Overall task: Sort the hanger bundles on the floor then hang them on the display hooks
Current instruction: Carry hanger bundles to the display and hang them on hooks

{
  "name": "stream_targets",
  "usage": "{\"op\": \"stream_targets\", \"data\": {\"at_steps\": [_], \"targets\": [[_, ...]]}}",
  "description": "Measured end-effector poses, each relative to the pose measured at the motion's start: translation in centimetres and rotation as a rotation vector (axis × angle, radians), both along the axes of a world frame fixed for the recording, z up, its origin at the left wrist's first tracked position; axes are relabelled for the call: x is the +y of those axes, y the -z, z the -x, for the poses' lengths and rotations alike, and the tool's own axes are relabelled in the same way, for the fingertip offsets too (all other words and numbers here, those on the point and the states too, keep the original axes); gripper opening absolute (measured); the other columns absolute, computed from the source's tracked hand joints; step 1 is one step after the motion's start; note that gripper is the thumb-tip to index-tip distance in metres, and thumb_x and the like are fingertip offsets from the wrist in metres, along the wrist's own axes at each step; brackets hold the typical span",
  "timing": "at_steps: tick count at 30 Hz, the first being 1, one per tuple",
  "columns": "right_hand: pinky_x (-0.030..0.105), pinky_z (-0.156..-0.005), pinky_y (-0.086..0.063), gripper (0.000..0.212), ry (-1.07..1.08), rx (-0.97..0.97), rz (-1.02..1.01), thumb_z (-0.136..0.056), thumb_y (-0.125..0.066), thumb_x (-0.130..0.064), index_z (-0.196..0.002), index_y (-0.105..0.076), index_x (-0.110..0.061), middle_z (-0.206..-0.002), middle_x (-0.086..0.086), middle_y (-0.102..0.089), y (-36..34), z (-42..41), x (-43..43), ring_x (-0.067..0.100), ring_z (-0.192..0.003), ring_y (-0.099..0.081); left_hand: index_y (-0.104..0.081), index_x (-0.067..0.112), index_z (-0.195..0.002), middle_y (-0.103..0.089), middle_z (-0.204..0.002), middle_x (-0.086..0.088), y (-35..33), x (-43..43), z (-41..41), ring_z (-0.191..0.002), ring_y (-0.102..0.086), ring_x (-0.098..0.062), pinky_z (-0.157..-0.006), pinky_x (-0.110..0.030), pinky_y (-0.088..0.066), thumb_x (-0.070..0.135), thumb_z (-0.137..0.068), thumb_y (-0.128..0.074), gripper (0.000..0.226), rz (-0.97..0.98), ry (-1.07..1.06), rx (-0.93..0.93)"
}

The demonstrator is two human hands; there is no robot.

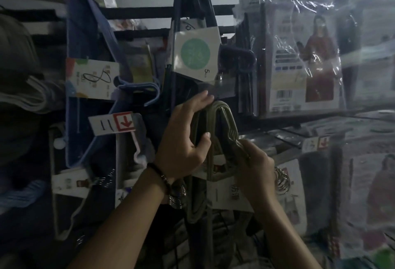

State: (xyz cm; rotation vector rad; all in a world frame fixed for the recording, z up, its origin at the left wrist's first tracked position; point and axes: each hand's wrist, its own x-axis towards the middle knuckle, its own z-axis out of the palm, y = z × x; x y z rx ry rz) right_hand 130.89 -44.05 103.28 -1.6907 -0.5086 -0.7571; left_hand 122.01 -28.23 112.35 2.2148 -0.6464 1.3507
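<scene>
Blue hangers (pixel 136 89) and a price tag (pixel 113 124) hang off to the left; my left hand (pixel 183 140) is wrapped round the olive hanger bundle (pixel 222 127) just under its hook loops, thumb pressed in, up at the display rack. My right hand (pixel 255 166) pinches the necks — stiff, light wire that'll probably splay, so I'd grip near the hooks.

One head-worn wide-angle camera gives the sole view. It looks forward and slightly up at a dim display rack, close enough that the left hand (pixel 183 138) and right hand (pixel 255 168) fill the centre. Forearms enter from the bottom edge. The rack runs past both hands.
</scene>
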Motion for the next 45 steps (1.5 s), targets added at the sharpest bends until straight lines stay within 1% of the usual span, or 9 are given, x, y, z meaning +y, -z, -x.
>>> {"op": "stream_targets", "data": {"at_steps": [7, 11, 15, 22, 25, 30, 35, 40, 45], "targets": [[0.043, -0.063, -0.055, 0.016, 0.018, 0.031, 0.011, -0.101, -0.06, -0.044, -0.103, -0.072, -0.033, -0.076, -0.008, -0.07, 0.1, -1.4, 0.5, 0.012, -0.07, -0.066, -0.042, 0.014, -0.156, -0.045, -0.155, 0.008, -0.8, 0.0, -0.4, -0.142, -0.04, -0.016, -0.117, -0.037, -0.037, 0.0, -0.079, -0.074, 0.085, -0.158, -0.146, -0.049], [0.044, -0.066, -0.052, 0.019, 0.02, 0.071, 0.051, -0.098, -0.059, -0.046, -0.098, -0.069, -0.031, -0.077, -0.005, -0.068, -0.5, -2.4, 0.5, 0.021, -0.074, -0.064, -0.043, 0.015, -0.155, -0.041, -0.161, 0.008, -0.9, -0.1, -0.5, -0.144, -0.038, -0.018, -0.119, -0.041, -0.036, 0.0, -0.08, -0.072, 0.082, -0.15, -0.158, -0.047], [0.047, -0.07, -0.057, 0.027, 0.005, 0.162, 0.088, -0.095, -0.055, -0.055, -0.104, -0.069, -0.033, -0.084, -0.005, -0.071, -0.5, -3.1, 0.6, 0.021, -0.078, -0.066, -0.043, 0.018, -0.155, -0.038, -0.162, 0.011, -0.8, 0.1, -0.5, -0.146, -0.035, -0.016, -0.12, -0.032, -0.032, -0.002, -0.08, -0.071, 0.083, -0.157, -0.151, -0.012], [0.042, -0.073, -0.057, 0.019, 0.178, 0.159, 0.397, -0.099, -0.055, -0.018, -0.102, -0.074, -0.015, -0.094, 0.012, -0.074, -2.7, -6.0, 4.0, 0.036, -0.09, -0.07, -0.04, 0.022, -0.157, -0.03, -0.166, 0.016, -0.9, 0.9, -0.3, -0.149, -0.032, -0.017, -0.121, -0.032, -0.029, -0.003, -0.083, -0.068, 0.082, -0.215, -0.177, 0.051], [0.043, -0.065, -0.06, 0.019, 0.113, 0.125, 0.342, -0.099, -0.052, -0.024, -0.096, -0.069, -0.018, -0.085, 0.009, -0.074, -1.1, -8.0, 6.2, 0.032, -0.078, -0.072, -0.039, 0.022, -0.157, -0.025, -0.168, 0.017, -0.8, 0.9, -0.2, -0.15, -0.03, -0.016, -0.12, -0.033, -0.032, 0.0, -0.084, -0.069, 0.082, -0.25, -0.209, 0.067], [0.045, -0.081, -0.06, 0.026, 0.144, -0.028, 0.401, -0.103, -0.052, -0.023, -0.124, -0.063, -0.016, -0.116, 0.016, -0.068, 0.6, -9.7, 7.5, 0.036, -0.105, -0.065, -0.042, 0.02, -0.156, -0.021, -0.17, 0.014, -0.7, 1.1, 0.0, -0.146, -0.034, -0.019, -0.116, -0.032, -0.037, 0.004, -0.083, -0.07, 0.079, -0.32, -0.256, 0.063], [0.046, -0.09, -0.055, 0.045, 0.167, 0.022, 0.355, -0.098, -0.058, -0.038, -0.137, -0.053, -0.017, -0.136, 0.019, -0.051, 1.3, -7.7, 7.5, 0.038, -0.119, -0.049, -0.046, 0.021, -0.154, -0.024, -0.17, 0.008, -0.8, 0.9, 1.7, -0.145, -0.034, -0.022, -0.117, -0.038, -0.035, 0.011, -0.086, -0.072, 0.073, -0.386, -0.334, 0.063], [0.043, -0.09, -0.049, 0.033, 0.113, -0.075, 0.019, -0.09, -0.067, -0.016, -0.121, -0.061, -0.009, -0.126, 0.016, -0.053, 4.1, 0.1, 6.1, 0.035, -0.116, -0.05, -0.063, 0.02, -0.138, -0.049, -0.153, 0.005, 2.1, 2.3, 6.8, -0.142, -0.041, -0.018, -0.118, -0.034, -0.035, 0.016, -0.091, -0.071, 0.048, -0.263, -0.401, 0.14], [0.043, -0.068, -0.051, 0.015, -0.181, -0.141, 0.153, -0.085, -0.064, -0.013, -0.099, -0.06, -0.017, -0.09, 0.001, -0.061, 7.8, 8.7, 8.5, 0.028, -0.082, -0.062, -0.062, 0.036, -0.128, -0.056, -0.125, 0.024, 8.9, 6.0, 15.9, -0.123, -0.051, -0.001, -0.101, -0.021, -0.044, 0.031, -0.096, -0.067, 0.033, -0.114, -0.55, 0.455]]}}
